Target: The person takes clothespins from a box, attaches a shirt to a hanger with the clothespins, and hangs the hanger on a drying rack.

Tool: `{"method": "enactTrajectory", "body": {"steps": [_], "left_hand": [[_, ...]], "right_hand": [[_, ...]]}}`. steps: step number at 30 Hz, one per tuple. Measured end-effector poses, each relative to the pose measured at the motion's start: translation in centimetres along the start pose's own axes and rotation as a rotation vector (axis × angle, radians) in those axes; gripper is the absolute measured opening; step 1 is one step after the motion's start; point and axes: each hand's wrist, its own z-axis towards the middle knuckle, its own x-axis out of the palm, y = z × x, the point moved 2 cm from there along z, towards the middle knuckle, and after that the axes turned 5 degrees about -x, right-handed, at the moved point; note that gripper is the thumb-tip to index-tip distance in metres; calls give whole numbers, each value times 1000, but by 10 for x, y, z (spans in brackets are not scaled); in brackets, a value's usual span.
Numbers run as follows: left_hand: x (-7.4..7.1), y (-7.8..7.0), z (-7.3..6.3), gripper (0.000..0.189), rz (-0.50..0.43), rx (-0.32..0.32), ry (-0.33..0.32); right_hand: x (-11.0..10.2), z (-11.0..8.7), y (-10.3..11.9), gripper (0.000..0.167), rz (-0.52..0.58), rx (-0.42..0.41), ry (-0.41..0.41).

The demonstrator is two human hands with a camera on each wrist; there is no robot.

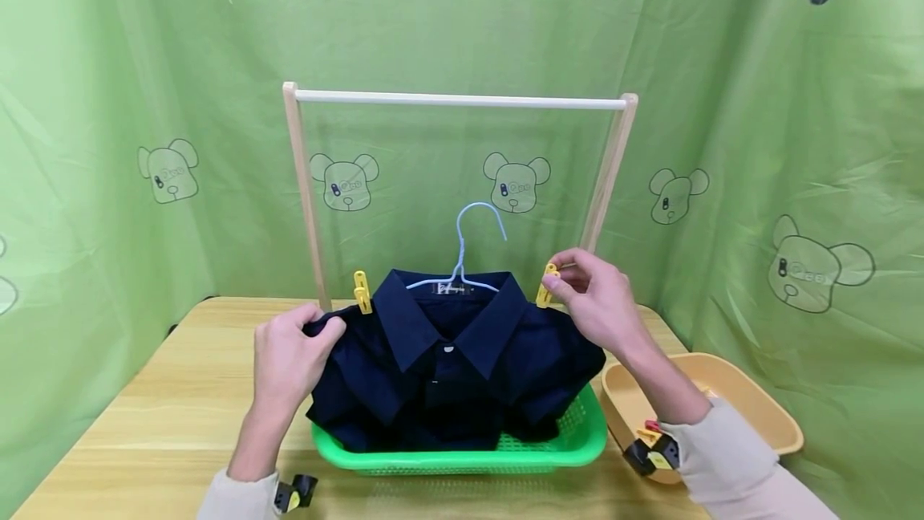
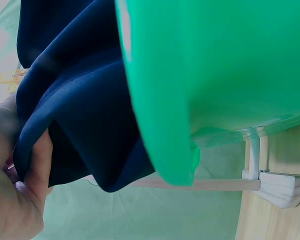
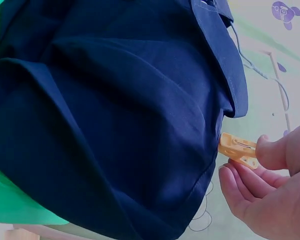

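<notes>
A dark navy collared shirt (image 1: 447, 375) hangs on a light blue wire hanger (image 1: 460, 251), its lower part in a green basket (image 1: 462, 460). My left hand (image 1: 289, 355) pinches the shirt's shoulder at the left; in the left wrist view the thumb and fingers fold over the cloth (image 2: 75, 110). A yellow clothespin (image 1: 362, 292) stands on that shoulder near the collar. On the other shoulder, my right hand (image 1: 595, 295) pinches a second yellow clothespin (image 3: 238, 149) between thumb and fingers, its tip at the shirt's shoulder edge.
Behind the basket stands a wooden rack with a white bar (image 1: 462, 99). An orange tub (image 1: 751, 400) with a few clothespins (image 1: 650, 433) sits at the right, under my right forearm. A green curtain (image 1: 238, 207) surrounds the wooden table (image 1: 166, 408).
</notes>
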Motion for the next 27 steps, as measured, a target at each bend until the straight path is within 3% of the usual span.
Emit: {"method": "enactTrajectory", "body": {"steps": [10,27], "left_hand": [[1,0,0,28,-3,-19,12],[1,0,-1,31,2,1,-12]], "right_hand": [[5,2,2,17,4,-6,-28],[11,3,4,8,13,-25,-43]]}}
